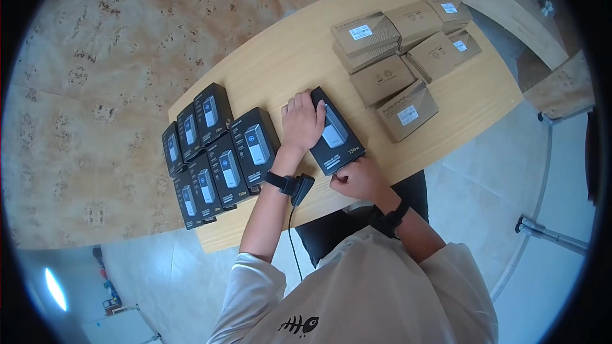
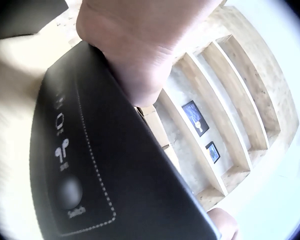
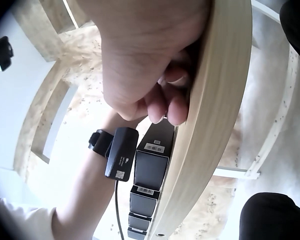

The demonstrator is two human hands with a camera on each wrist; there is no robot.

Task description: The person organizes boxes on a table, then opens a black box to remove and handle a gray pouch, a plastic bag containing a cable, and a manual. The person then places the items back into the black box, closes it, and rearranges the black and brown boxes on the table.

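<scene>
A black retail box [image 1: 333,132], printed with a silver device and "130w", lies on the wooden table in front of the person. The left hand [image 1: 303,121] grips it at the far left, its thumb on the printed face and its fingers over the side. In the left wrist view, that hand [image 2: 135,40] is above the box's dark side panel [image 2: 90,150], which carries small icons and the word "Switch". At the box's near end, the right hand [image 1: 362,178] is curled with its knuckles against the corner. Its bent fingers [image 3: 162,102] show beside the table edge in the right wrist view.
Several matching black boxes [image 1: 227,165] stand in two rows at the left. Several brown cardboard boxes [image 1: 382,79], some with white labels, sit at the right. The table's near edge [image 3: 210,120] runs just below the right hand. A cable [image 1: 291,232] hangs from the left wrist camera.
</scene>
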